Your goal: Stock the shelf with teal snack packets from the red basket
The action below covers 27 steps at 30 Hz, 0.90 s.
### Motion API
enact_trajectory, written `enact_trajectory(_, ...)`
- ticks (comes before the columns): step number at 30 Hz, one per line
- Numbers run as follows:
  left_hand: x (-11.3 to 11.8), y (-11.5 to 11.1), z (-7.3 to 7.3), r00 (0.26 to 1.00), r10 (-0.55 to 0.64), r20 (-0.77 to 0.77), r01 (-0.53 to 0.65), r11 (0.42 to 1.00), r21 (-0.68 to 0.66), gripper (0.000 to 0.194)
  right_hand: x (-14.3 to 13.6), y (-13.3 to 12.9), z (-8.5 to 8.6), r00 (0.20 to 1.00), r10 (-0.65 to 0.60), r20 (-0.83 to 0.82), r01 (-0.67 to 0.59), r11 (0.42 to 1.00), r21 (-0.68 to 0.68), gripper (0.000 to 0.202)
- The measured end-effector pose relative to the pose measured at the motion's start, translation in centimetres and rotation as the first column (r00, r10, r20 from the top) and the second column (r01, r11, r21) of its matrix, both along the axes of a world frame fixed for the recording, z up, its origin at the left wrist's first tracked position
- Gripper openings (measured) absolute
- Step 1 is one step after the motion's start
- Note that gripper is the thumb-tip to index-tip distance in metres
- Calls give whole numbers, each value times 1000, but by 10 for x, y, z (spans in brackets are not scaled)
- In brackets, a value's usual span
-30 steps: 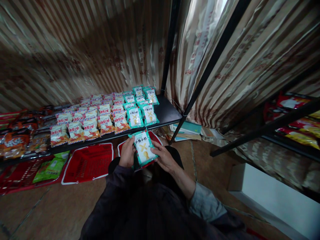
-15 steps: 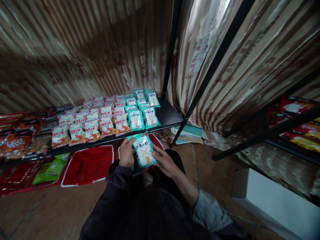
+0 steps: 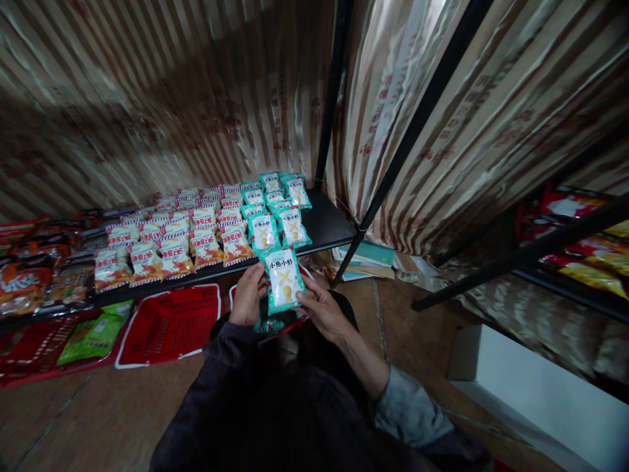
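Teal snack packet (image 3: 284, 278) moved nearer black shelf (image 3: 330, 219), between hands (image 3: 324, 311).

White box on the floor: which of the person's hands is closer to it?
The right hand. It grips the teal-edged snack packet, left of the white box. The left hand is farther away, at the packet's other side.

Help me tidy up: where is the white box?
In the head view, the white box is at lower right, on the floor, near the red packets.
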State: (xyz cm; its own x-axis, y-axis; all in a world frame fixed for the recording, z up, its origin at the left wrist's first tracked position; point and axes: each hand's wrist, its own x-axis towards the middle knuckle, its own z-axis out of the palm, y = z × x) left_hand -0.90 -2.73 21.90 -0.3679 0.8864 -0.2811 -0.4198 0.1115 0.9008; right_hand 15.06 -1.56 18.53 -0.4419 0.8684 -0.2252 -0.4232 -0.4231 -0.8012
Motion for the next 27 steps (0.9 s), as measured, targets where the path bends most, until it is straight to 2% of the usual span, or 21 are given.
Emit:
enact_trajectory(5,2,-16,-9,976,-218,25,218,976,-14,43,0,9,6,994,-113,4,113,994,6,57)
enact_trajectory(7,4,-20,-13,966,-255,31,255,967,6,47,0,12,6,991,-132,2,132,991,-7,56)
enact_trajectory(11,6,-20,-21,971,-237,0,237,971,38,52,1,12,6,989,-146,12,146,989,4,55)
enact_trajectory(16,13,-14,-24,958,-283,-52,286,955,81,59,10,14,9,987,-162,-5,162,983,85,53)
enact_trajectory(23,39,0,-21,954,-290,-74,295,952,77,57,29,27,4,976,-217,7,214,966,143,52)
enact_trajectory(27,57,17,-22,965,-243,-99,251,964,87,53,40,40,2,965,-263,-13,263,957,126,48)
